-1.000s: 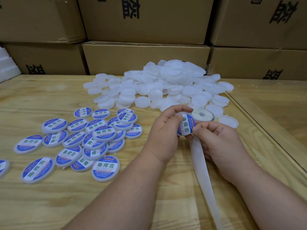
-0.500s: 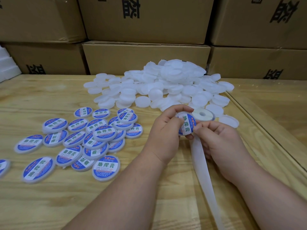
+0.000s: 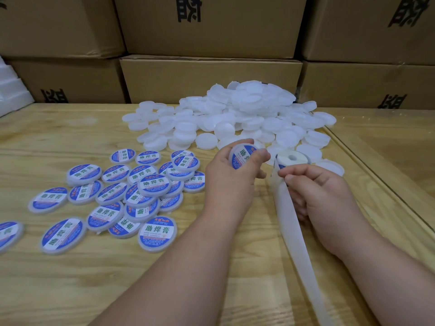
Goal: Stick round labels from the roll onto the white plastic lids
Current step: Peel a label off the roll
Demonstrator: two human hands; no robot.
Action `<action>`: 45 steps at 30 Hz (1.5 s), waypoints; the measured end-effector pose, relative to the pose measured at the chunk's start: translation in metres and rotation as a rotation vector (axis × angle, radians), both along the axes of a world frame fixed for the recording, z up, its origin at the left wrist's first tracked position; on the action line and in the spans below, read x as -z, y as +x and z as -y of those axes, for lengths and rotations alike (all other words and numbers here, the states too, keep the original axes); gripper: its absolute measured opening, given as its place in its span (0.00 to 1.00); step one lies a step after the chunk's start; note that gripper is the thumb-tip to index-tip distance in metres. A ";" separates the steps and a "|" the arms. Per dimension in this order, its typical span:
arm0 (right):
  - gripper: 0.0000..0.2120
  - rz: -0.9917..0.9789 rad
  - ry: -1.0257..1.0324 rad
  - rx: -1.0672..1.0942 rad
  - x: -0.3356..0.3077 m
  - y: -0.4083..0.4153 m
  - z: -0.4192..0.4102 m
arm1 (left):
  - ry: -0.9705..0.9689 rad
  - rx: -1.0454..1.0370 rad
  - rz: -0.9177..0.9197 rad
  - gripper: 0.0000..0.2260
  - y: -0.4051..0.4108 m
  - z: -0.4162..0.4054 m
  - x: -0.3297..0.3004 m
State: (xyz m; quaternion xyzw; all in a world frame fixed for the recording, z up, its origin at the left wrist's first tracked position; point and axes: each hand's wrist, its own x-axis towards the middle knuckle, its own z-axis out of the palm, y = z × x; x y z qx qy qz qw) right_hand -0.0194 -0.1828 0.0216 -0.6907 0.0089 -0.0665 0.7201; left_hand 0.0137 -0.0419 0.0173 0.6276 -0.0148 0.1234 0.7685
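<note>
Left hand [image 3: 231,175] carried 助焊膏-labelled lid [image 3: 242,156] leftward.

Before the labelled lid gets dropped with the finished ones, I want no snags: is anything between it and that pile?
Nothing visible: the left hand holds the labelled lid over bare table, with the finished pile directly to its left.

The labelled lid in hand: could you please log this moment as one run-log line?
left hand: holds labelled lid | right hand: pinches backing strip beside label roll | step: label applied, lid not yet set down
</note>
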 end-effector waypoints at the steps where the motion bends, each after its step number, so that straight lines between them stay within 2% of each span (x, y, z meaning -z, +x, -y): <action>1: 0.09 0.006 -0.004 0.001 0.000 0.000 0.000 | -0.031 0.008 -0.021 0.04 -0.001 -0.001 -0.003; 5: 0.09 0.022 -0.056 0.007 0.002 -0.001 0.001 | -0.077 -0.060 -0.071 0.19 0.000 -0.003 -0.001; 7: 0.09 0.032 -0.080 0.015 0.003 -0.001 0.002 | -0.086 -0.089 -0.069 0.17 0.001 -0.001 0.000; 11: 0.11 0.026 -0.110 0.029 0.003 -0.002 0.003 | -0.200 -0.133 -0.074 0.07 -0.001 -0.005 -0.003; 12: 0.11 0.022 -0.107 0.028 0.004 -0.003 0.004 | -0.230 -0.158 -0.090 0.09 -0.002 -0.007 -0.003; 15: 0.09 0.022 -0.151 0.047 0.006 -0.004 0.006 | -0.296 -0.311 -0.105 0.26 -0.005 -0.011 -0.001; 18: 0.06 0.025 -0.174 0.053 0.008 -0.003 0.008 | -0.386 -0.439 -0.099 0.31 -0.007 -0.014 -0.006; 19: 0.09 0.020 -0.192 0.056 0.009 -0.002 0.008 | -0.433 -0.459 -0.097 0.32 -0.007 -0.016 -0.007; 22: 0.19 0.007 -0.268 0.078 0.009 -0.001 0.008 | -0.508 -0.435 -0.112 0.39 -0.010 -0.017 -0.012; 26: 0.19 0.003 -0.271 0.079 0.010 -0.002 0.004 | -0.474 -0.308 -0.125 0.45 -0.013 -0.017 -0.014; 28: 0.17 0.015 -0.267 0.074 0.010 -0.002 0.003 | -0.376 -0.239 -0.098 0.43 -0.013 -0.015 -0.008; 31: 0.10 0.018 -0.218 0.081 0.006 -0.004 0.000 | -0.009 -0.186 -0.061 0.28 -0.015 -0.011 0.000; 33: 0.09 0.048 -0.261 0.116 0.004 -0.005 -0.003 | 0.193 -0.163 -0.057 0.23 -0.017 -0.007 0.001; 36: 0.15 0.109 -0.376 0.175 0.005 -0.005 -0.006 | 0.560 -0.132 -0.023 0.23 -0.016 -0.002 0.004; 38: 0.18 0.134 -0.469 0.209 0.007 -0.003 -0.005 | 0.731 -0.112 0.011 0.25 -0.013 0.001 0.008; 42: 0.16 0.128 -0.584 0.155 0.006 -0.001 -0.004 | 0.869 -0.068 0.049 0.27 -0.005 0.006 0.013; 45: 0.09 0.062 -0.568 0.115 0.006 0.001 0.001 | 0.940 -0.044 0.038 0.31 0.003 0.012 0.018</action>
